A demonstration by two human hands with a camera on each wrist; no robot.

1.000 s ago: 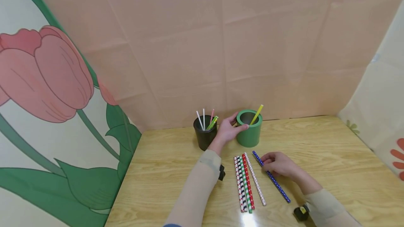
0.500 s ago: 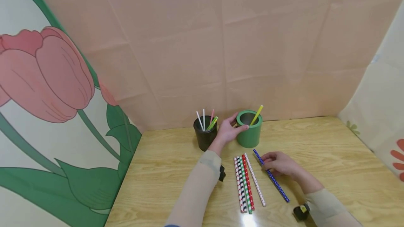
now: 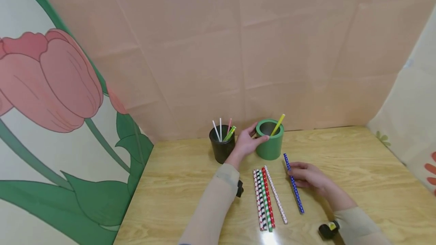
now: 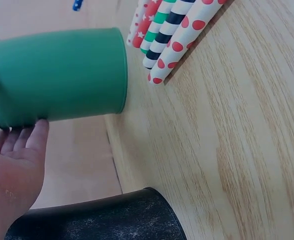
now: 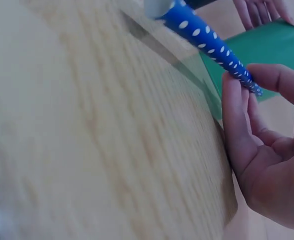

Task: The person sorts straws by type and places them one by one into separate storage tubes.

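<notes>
My left hand (image 3: pixel 246 143) grips the green cup (image 3: pixel 270 148) at its left side, thumb on the near rim and fingers round the back. A yellow straw (image 3: pixel 278 124) leans inside that cup. Between thumb and fingertips, my right hand (image 3: pixel 309 177) pinches a blue paper straw with white dots (image 3: pixel 296 194) around its upper half. The right wrist view has this blue straw (image 5: pixel 212 45) raised over the table with its shadow below, its far end overlapping the green cup (image 5: pixel 272 55). Left of it, several patterned paper straws (image 3: pixel 264 199) lie side by side on the table.
A black cup (image 3: pixel 220 152) holding white, pink and green-yellow straws stands left of the green one, close by my left wrist. Behind the wooden table (image 3: pixel 170 192) hangs a pinkish cloth (image 3: pixel 204 56). A tulip-printed panel (image 3: pixel 51 86) borders the left side.
The blue straw has turned more upright, and its far end has moved up and right toward the back of the table with my right hand. My left hand stays on the green cup.
</notes>
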